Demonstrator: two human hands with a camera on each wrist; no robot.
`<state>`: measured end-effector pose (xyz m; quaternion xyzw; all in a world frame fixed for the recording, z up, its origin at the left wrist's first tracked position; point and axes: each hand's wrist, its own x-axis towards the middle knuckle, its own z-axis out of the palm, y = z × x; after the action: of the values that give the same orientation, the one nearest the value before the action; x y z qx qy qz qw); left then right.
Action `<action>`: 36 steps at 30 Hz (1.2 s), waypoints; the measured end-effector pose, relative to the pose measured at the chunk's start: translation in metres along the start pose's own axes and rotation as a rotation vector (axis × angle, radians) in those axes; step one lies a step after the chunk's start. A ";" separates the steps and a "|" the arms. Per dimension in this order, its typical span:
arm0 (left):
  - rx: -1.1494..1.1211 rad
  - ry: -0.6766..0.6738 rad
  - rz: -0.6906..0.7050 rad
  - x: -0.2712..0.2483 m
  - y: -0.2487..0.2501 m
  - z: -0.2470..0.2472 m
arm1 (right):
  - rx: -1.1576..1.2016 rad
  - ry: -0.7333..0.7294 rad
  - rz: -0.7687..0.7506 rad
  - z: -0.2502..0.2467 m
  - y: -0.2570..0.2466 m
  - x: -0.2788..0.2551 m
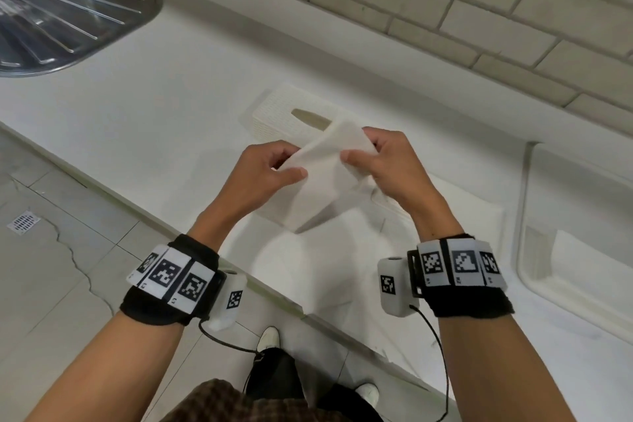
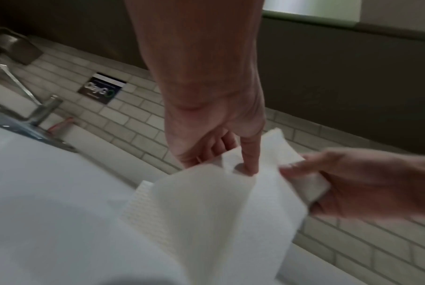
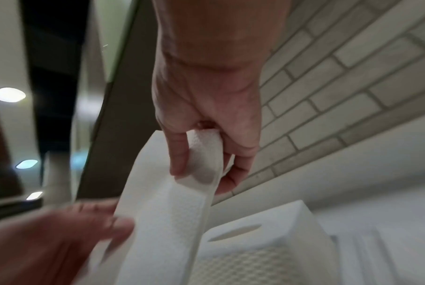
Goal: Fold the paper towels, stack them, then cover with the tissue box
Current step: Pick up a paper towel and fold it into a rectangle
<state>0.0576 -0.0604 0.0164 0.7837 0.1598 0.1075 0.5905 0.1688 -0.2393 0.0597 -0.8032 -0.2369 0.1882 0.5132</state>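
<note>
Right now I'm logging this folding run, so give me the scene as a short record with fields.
held item: white embossed paper towel, lifted above the counter
left hand: pinches the towel's left edge
right hand: grips the towel's right side
cover: white woven-pattern tissue box with oval slot, on the white counter behind the towel
background: steel sink drainboard, far left
stack: not visible

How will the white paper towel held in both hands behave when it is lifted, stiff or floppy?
Probably floppy: the white embossed paper towel sags and bends between the left hand and the right hand. Likely very light, since fingertip pinches carry it. It may tear easily; it looks thin.
</note>
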 end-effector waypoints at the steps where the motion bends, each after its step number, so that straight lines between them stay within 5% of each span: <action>1: -0.054 0.017 -0.040 -0.001 -0.004 -0.007 | 0.109 0.048 0.033 -0.005 0.005 -0.002; 6: -0.645 0.126 -0.229 -0.009 -0.028 -0.013 | 0.637 0.117 0.181 0.003 0.038 -0.009; 11: -0.394 0.241 -0.282 -0.010 -0.049 -0.006 | 0.413 0.113 0.270 0.032 0.065 -0.011; 36: -0.333 0.295 -0.232 -0.024 -0.074 -0.012 | 0.343 0.069 0.273 0.059 0.096 -0.012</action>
<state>0.0219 -0.0399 -0.0511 0.6278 0.3135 0.1771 0.6901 0.1450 -0.2376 -0.0508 -0.7349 -0.0728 0.2658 0.6197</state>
